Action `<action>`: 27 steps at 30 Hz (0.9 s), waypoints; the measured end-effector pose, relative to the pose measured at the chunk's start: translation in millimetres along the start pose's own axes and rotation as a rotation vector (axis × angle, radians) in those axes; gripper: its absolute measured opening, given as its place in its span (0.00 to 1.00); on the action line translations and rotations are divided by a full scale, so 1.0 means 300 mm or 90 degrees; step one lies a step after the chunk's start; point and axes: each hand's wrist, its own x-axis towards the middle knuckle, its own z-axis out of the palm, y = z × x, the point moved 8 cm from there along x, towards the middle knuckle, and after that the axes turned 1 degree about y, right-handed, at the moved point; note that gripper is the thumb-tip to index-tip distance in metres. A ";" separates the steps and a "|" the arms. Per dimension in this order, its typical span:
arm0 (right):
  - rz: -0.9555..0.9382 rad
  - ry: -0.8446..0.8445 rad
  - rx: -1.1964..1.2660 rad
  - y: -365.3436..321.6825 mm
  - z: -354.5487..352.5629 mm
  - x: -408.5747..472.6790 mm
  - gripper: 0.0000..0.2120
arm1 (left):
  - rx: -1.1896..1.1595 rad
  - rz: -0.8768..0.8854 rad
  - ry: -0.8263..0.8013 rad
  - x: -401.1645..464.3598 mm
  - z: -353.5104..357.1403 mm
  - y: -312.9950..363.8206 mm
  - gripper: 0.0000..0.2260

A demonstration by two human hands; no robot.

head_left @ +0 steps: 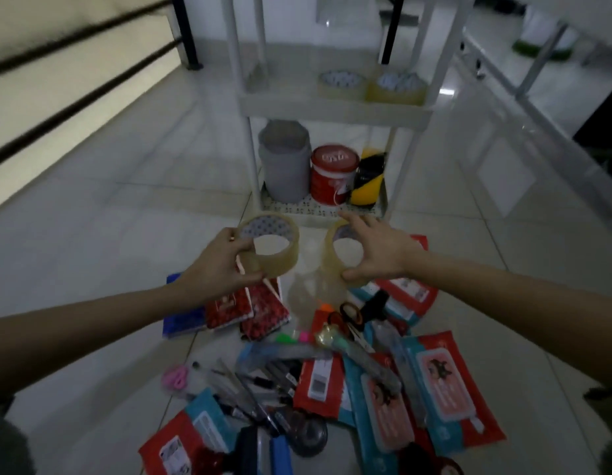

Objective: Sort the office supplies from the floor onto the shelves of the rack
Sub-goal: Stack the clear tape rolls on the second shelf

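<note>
Clear tape roll [268, 245] gripped in left hand [217, 265], second tape roll [342, 255] pinched in right hand [383, 250], both held above floor pile. Best set beside matching rolls [338, 84] on rack [332, 109] middle shelf, laid flat, grip kept until seated.

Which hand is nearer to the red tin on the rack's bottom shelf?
Right. The right hand, holding a tape roll, reaches just below the red tin; the left hand, holding another tape roll, sits further left and lower.

Mid shelf [335, 109]: left half free, two tape rolls [369, 84] block right.
</note>
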 end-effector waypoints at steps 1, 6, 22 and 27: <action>0.004 0.030 0.021 0.002 -0.042 0.012 0.51 | -0.017 0.006 0.034 0.030 -0.036 0.015 0.23; 0.012 0.222 0.147 0.006 -0.318 0.052 0.49 | -0.099 0.003 0.256 0.178 -0.276 0.117 0.21; 0.104 0.636 0.588 0.204 -0.691 0.074 0.41 | -0.019 -0.065 0.299 0.667 -0.459 0.259 0.19; 0.090 0.655 0.615 0.245 -0.694 0.061 0.40 | 0.023 -0.129 0.229 0.780 -0.419 0.208 0.22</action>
